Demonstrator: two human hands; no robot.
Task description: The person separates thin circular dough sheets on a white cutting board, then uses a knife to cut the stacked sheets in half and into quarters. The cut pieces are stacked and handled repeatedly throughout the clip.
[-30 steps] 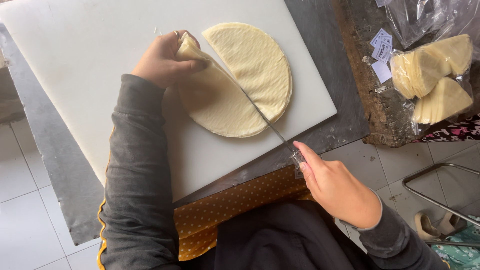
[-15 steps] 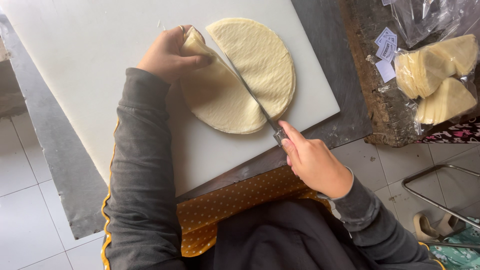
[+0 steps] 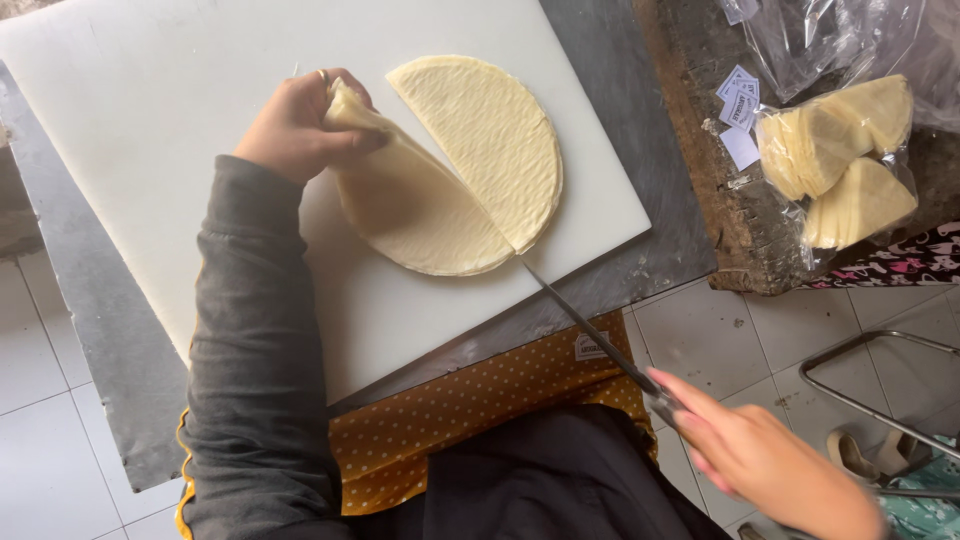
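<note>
On the white cutting board [image 3: 150,120], the left hand [image 3: 295,125] is gripping the nearer half of the cut flatbread stack [image 3: 420,215] in closed fingers – seemingly mid-halving – while the right hand [image 3: 775,465], wrapped around the knife [image 3: 585,325], is hovering off the board's edge.

The knife [image 3: 590,325] is now pulled back off the flatbread stack [image 3: 455,165], which sits split in two halves; the right hand [image 3: 775,465] has drawn away from the cutting board [image 3: 150,110].

Halved flatbread stack [image 3: 470,170] on cutting board [image 3: 150,130], knife [image 3: 590,325] off its near edge, bagged wedges [image 3: 840,160] right
</note>
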